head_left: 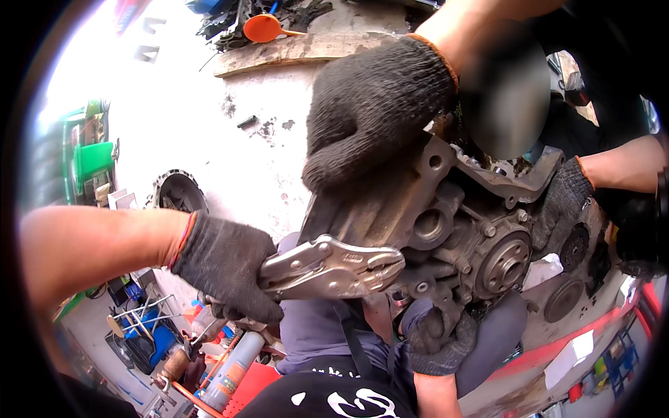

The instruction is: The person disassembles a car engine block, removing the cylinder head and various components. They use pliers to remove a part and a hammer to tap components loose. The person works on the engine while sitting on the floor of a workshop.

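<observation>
My left hand [226, 261], in a dark knit glove, is wrapped around the handles of metal locking pliers [334, 270]. Their jaws point right and overlap the lower side of a greasy engine block [373, 202] in the picture; whether they touch it I cannot tell. The block's end face shows a round flange [506, 262] with bolt holes. Below it, my gloved right hand [442, 341] curls around a lower edge of the block. A co-worker's gloved hand [376, 104] rests over the block's top, and the co-worker's other gloved hand [563, 209] is at its right side.
A wooden board [300, 52] lies at the back, with an orange funnel-like object [262, 28] beyond it. A dark round housing [180, 191] stands left of the block. Toothed wheels [563, 301] lie at right. A spray can [235, 369] and tools are at lower left.
</observation>
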Demonstrator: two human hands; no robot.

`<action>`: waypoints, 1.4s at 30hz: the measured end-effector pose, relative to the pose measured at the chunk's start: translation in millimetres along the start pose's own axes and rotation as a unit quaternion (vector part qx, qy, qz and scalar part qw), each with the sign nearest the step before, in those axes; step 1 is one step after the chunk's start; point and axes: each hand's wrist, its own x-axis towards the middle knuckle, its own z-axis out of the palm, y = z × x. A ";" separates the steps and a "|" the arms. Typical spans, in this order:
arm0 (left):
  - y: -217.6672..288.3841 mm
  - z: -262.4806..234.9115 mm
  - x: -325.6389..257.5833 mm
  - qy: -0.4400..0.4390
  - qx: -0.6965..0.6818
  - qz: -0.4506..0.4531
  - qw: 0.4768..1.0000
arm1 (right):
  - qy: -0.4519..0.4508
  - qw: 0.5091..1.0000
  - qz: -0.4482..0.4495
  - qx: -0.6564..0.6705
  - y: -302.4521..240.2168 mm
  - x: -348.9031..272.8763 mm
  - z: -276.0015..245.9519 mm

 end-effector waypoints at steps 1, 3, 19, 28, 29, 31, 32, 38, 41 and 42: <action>6.1 0.2 -0.5 0.008 0.037 -0.002 0.999 | 0.011 1.000 -0.013 -0.006 2.3 1.7 2.2; 10.7 -2.8 0.7 0.064 0.070 0.015 0.995 | 0.029 0.999 -0.026 -0.017 2.6 5.2 6.2; 3.6 35.8 11.8 0.151 -0.047 0.060 0.986 | 0.078 0.996 0.006 -0.042 -3.7 -0.6 25.4; 22.4 66.0 -18.1 0.498 0.217 0.160 0.825 | 0.078 0.992 0.012 -0.101 2.8 8.6 7.6; 15.3 79.7 -10.5 0.604 0.302 0.145 0.724 | 0.069 0.992 0.028 -0.100 0.1 9.0 -2.1; -18.5 98.3 36.4 0.740 0.393 0.067 0.542 | 0.031 0.991 0.041 -0.123 -0.2 7.4 -6.0; -22.3 102.0 55.3 0.781 0.403 0.040 0.476 | 0.010 0.990 0.046 -0.134 -2.7 8.9 -5.9; -20.2 108.5 54.5 0.818 0.353 0.062 0.449 | -0.005 0.986 0.109 -0.129 -12.0 7.2 -6.5; -24.0 94.8 41.7 0.792 0.390 0.080 0.464 | -0.072 0.983 0.126 -0.114 -10.6 9.9 -17.2; -25.7 88.7 37.1 0.789 0.397 0.081 0.461 | -0.036 0.984 0.124 -0.125 -6.6 9.0 -18.7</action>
